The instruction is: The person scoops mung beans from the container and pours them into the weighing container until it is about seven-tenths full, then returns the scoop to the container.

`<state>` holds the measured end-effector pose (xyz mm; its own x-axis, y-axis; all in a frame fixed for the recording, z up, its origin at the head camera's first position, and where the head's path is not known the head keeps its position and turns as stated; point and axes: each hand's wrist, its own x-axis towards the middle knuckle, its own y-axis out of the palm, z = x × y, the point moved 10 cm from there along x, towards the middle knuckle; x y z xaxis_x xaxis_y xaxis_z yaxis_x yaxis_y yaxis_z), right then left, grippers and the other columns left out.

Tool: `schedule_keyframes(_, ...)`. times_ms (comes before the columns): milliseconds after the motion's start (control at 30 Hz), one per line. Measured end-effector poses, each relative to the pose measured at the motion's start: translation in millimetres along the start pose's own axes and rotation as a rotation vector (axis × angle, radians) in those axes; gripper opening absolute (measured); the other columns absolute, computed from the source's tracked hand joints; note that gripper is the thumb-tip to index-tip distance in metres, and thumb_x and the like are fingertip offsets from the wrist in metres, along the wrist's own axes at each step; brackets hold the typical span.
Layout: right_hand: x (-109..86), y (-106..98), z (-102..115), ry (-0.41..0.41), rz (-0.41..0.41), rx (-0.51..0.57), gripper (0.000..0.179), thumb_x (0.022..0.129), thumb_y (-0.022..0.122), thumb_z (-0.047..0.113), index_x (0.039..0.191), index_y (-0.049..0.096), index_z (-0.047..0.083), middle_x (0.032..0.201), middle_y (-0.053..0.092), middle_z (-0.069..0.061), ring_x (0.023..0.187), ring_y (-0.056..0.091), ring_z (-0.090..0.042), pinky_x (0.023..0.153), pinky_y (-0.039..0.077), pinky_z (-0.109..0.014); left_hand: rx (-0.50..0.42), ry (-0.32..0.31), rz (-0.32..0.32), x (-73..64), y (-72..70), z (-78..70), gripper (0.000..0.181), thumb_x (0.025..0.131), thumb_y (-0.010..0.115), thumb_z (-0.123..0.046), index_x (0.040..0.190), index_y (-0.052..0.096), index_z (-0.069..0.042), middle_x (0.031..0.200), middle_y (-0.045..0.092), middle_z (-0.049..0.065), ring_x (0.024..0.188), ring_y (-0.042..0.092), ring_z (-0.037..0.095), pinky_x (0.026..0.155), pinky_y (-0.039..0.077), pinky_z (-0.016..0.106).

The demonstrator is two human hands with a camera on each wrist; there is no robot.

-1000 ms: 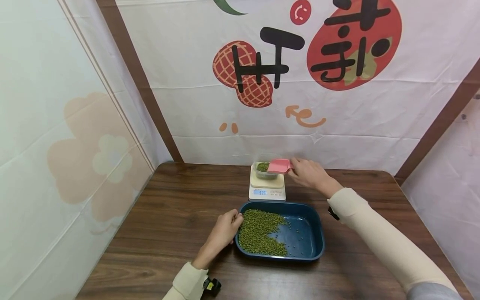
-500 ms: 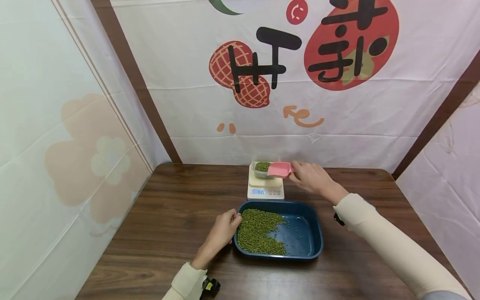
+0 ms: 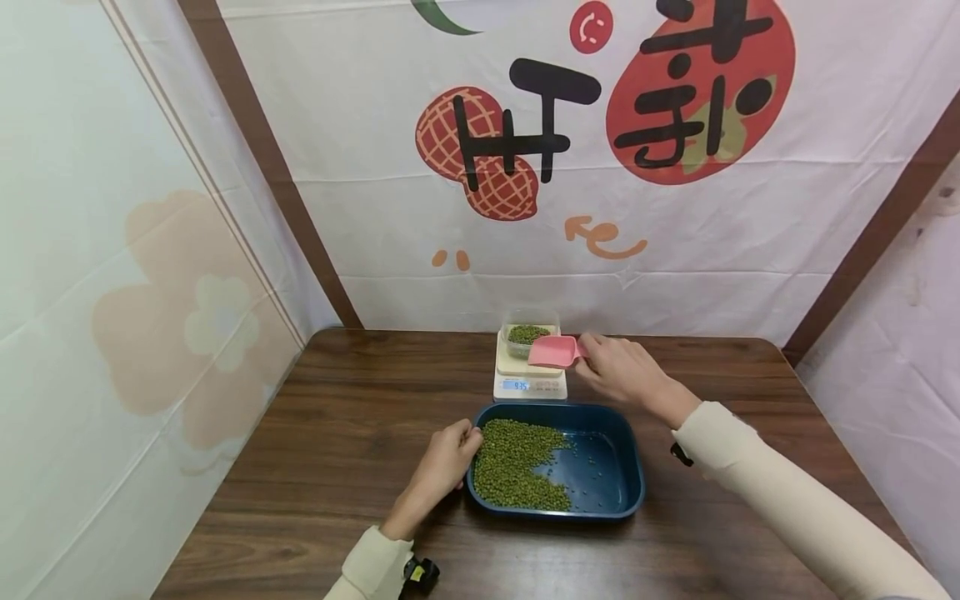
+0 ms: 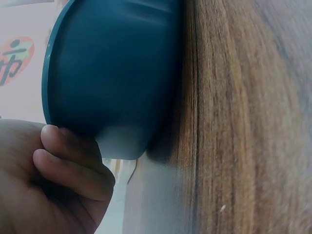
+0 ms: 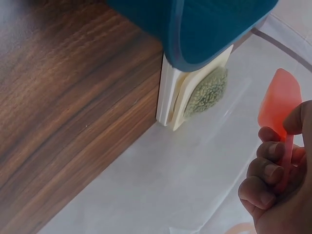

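My right hand (image 3: 624, 372) grips the handle of a small pink scoop (image 3: 553, 352). The scoop's blade hangs in the air in front of a clear plastic container (image 3: 517, 349) that holds green beans (image 3: 529, 334). That container stands on a white kitchen scale (image 3: 529, 395) with a lit display. In the right wrist view, fingers and thumb wrap the scoop's handle, and the blade (image 5: 281, 100) shows no beans. At the left end of a dark blue tray (image 3: 611, 475), my left hand (image 3: 441, 460) holds the rim with curled fingers. Green mung beans (image 3: 517, 471) cover the tray's left half.
The tray stands on a brown wooden table (image 3: 360, 433), close in front of the scale. Behind the table's back edge hangs a printed white cloth (image 3: 405, 300). Another pale cloth (image 3: 172, 350) hangs along the left side.
My right hand has drawn the scoop back from over the container, lower and nearer to me. My left hand keeps its hold on the tray. The scale's display digits look different from the first frame.
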<state>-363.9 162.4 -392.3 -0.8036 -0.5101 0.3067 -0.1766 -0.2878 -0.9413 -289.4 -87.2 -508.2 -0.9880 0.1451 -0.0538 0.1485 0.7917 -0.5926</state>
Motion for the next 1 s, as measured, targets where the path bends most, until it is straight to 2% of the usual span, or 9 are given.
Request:
schedule_keyframes(533,-26.2,-12.3,35.7,-0.072,-0.038,-0.005,0.016,0.103,0.06,0.021,0.09,0.058,0.011,0.07,0.046,0.004,0.054,0.038,-0.009,0.051,0.031,-0.025,-0.002,-0.006,0.0,-17.3,0.1,-2.7,0.035,0.112,0.046,-0.022,0.079,0.048,-0.012,0.056,0.043,-0.002,0.039,0.045,0.013,0.041,0.042,0.026)
schedule_keyframes(700,-29.6,-12.4,42.5,-0.08,-0.036,-0.009,0.015,0.103,0.059,0.021,0.091,0.058,0.013,0.071,0.045,0.005,0.056,0.038,-0.008,0.051,0.032,-0.025,-0.011,-0.002,0.008,-15.4,-0.6,-1.9,0.035,0.113,0.046,-0.021,0.079,0.048,-0.012,0.055,0.043,-0.002,0.039,0.045,0.013,0.041,0.042,0.026)
schedule_keyframes(1000,-34.3,-18.5,50.9,-0.106,-0.077,-0.025,0.015,0.101,0.061,0.02,0.088,0.056,0.014,0.07,0.044,0.006,0.054,0.037,-0.007,0.05,0.032,-0.024,-0.018,0.016,0.003,-10.5,-3.0,-1.6,0.035,0.112,0.047,-0.019,0.078,0.048,-0.011,0.055,0.043,-0.002,0.039,0.044,0.012,0.04,0.041,0.025)
